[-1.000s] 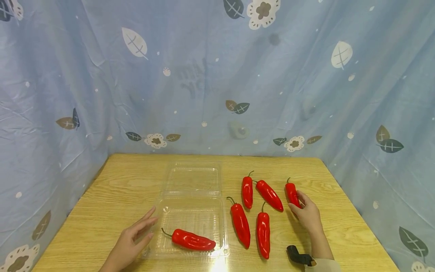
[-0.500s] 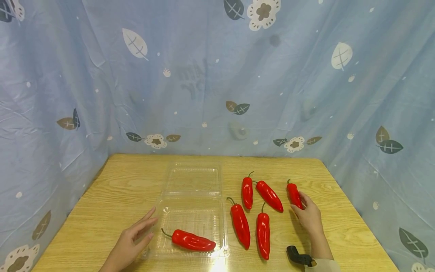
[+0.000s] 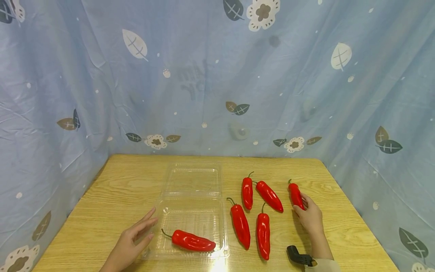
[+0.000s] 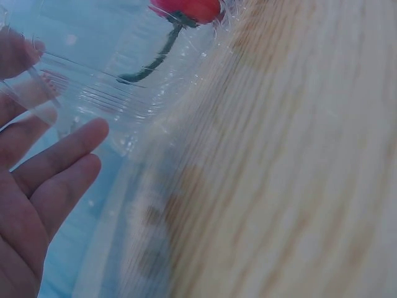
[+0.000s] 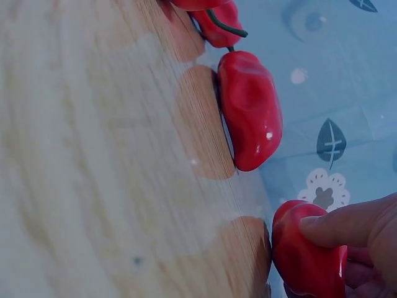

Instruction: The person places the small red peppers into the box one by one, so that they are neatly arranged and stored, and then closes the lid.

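At the right of the table my right hand [image 3: 310, 217] pinches the lower end of a red chili pepper [image 3: 295, 195], its stem pointing away from me. In the right wrist view the thumb presses on this pepper's side [image 5: 302, 251]; whether it touches the table I cannot tell. My left hand [image 3: 130, 240] has its fingers loosely extended at the left wall of a clear plastic clamshell box [image 3: 190, 200], holding nothing. Some of those fingers [image 4: 62, 155] show by the clear wall in the left wrist view. Inside the box's near half lies one red chili pepper [image 3: 193, 240].
Several more red chili peppers lie between the box and my right hand, among them a near one [image 3: 263, 236] and a far one [image 3: 247, 192]. The box lid [image 3: 193, 177] lies folded back. A patterned blue curtain [image 3: 217, 75] surrounds the wooden table [image 3: 112, 192].
My right hand has shifted slightly to the right and the chili pepper in it has moved along. The left hand and the box have stayed still.
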